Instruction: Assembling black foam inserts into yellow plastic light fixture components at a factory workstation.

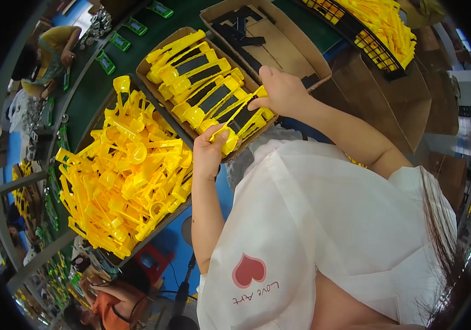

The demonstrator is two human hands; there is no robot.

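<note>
A cardboard box (148, 61) in front of me holds rows of long yellow plastic parts (183, 69) with black strips between their sides. At its near end, my left hand (209, 151) is closed on the rounded end of one yellow plastic part (230, 142). My right hand (282, 91) grips the far right end of what looks like the same part, thumb bent over it. That part lies along the row, and a black strip (243, 117) shows between my hands. The fingertips of both hands are partly hidden.
A large heap of loose yellow parts (131, 170) fills a container at left. Behind stands a carton (285, 38) with black pieces. A black crate (376, 52) of yellow parts is at far right. Green devices (120, 41) lie on the green surface. Co-workers (53, 55) sit at left.
</note>
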